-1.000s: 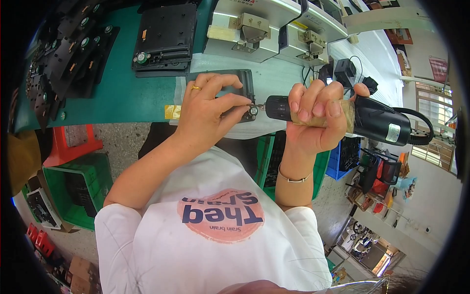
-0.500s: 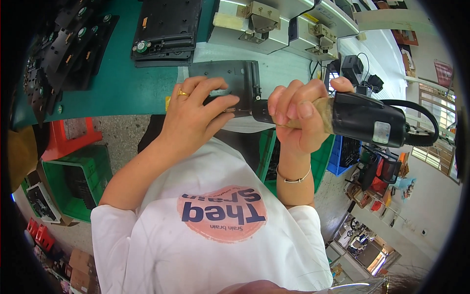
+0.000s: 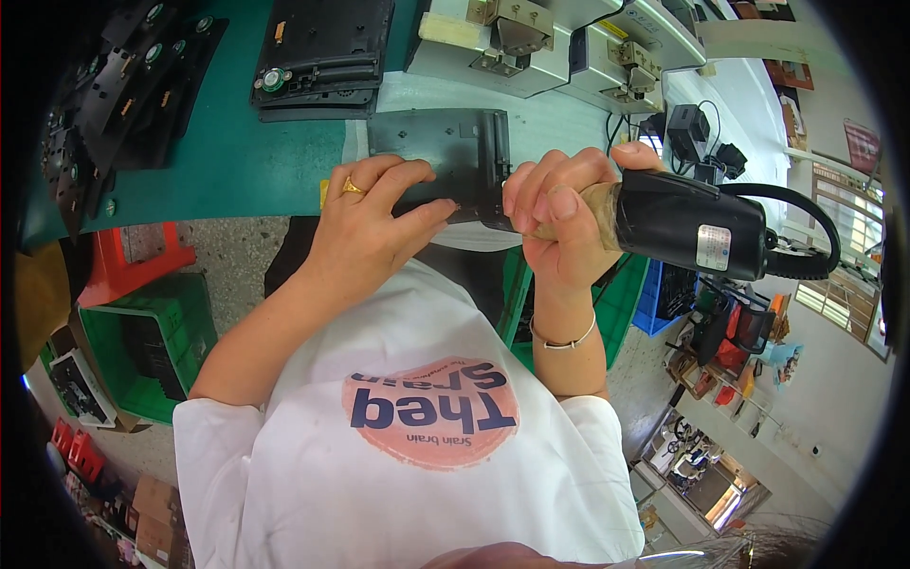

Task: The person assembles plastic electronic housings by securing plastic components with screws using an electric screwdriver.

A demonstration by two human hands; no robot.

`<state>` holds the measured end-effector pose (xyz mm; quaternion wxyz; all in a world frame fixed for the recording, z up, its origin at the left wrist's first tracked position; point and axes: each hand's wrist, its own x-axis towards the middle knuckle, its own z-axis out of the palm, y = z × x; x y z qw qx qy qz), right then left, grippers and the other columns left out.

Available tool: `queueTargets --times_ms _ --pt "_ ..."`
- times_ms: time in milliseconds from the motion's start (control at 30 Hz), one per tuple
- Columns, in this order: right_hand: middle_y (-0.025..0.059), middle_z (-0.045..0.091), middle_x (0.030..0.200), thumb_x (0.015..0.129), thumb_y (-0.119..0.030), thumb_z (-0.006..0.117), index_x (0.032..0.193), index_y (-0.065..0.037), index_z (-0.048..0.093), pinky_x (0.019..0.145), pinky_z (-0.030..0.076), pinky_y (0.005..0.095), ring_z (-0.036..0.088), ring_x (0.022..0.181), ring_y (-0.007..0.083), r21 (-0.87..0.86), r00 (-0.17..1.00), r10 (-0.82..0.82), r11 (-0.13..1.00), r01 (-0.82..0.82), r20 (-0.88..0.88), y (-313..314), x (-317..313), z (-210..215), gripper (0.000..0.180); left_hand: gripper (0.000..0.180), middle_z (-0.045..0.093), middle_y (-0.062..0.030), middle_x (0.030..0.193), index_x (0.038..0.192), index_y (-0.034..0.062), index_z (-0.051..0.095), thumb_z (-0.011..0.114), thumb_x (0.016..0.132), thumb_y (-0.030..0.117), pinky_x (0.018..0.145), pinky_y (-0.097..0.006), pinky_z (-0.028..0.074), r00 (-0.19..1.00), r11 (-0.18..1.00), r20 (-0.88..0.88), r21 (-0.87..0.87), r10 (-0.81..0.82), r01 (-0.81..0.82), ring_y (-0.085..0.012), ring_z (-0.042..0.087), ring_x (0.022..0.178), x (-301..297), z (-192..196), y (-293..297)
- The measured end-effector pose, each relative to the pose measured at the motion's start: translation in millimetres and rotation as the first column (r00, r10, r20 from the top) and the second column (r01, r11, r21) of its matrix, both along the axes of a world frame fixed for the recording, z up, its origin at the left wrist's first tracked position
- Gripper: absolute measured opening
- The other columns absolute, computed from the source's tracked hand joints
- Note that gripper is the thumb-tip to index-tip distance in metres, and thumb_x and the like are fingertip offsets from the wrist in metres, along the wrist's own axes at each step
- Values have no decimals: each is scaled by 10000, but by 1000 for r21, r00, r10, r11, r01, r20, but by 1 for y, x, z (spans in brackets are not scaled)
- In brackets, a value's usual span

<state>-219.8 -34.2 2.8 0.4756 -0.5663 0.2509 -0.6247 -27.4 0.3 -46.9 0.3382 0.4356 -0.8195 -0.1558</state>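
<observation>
A black plastic panel (image 3: 441, 142) with a raised strip along its right side lies flat near the table's front edge. My left hand (image 3: 370, 204) rests over its left and lower part, with thumb and index finger spread apart and nothing visible between them. My right hand (image 3: 564, 213) is wrapped around the tape-covered grip of a black corded electric screwdriver (image 3: 692, 228). The screwdriver lies almost level, its front end pointing left at the panel's lower right corner. My fingers hide its tip, so I cannot tell whether it touches the panel.
Stacked black panels with small round parts (image 3: 322, 57) lie beyond my left hand, and more are heaped at the far left (image 3: 133, 85). White machines with metal brackets (image 3: 502, 47) stand at the back. A green crate (image 3: 156, 351) and a red stool (image 3: 133, 261) sit below the table.
The screwdriver and my right hand have shifted a little left, closer to the panel's corner. My left index finger and thumb have come slightly down against the panel.
</observation>
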Motion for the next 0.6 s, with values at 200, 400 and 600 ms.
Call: queueTargets --times_ms 200,400,600 --pt "53 552 636 840 13 679 1219 -54 358 529 508 310 537 507 147 -18 998 -52 998 53 20 2 9 1 501 254 569 -13 1123 955 197 708 757 708 170 886 -401 378 1000 1000 -9 9 1 -1 -221 518 1093 0 0 1" --pt "38 528 666 863 -56 711 1346 -121 329 504 479 314 501 498 147 -125 952 47 988 -89 -302 -1 6 3 619 227 582 -6 1093 928 195 711 762 708 161 859 -402 381 999 999 -40 36 7 -6 -225 537 1055 0 1 -2" --pt "52 536 700 829 58 648 1414 -31 230 493 470 286 509 501 155 26 911 -135 987 158 -388 -8 23 11 725 142 602 7 1074 875 161 697 753 745 172 858 -399 376 995 996 -83 77 59 -53 -215 543 1036 -6 2 -3"
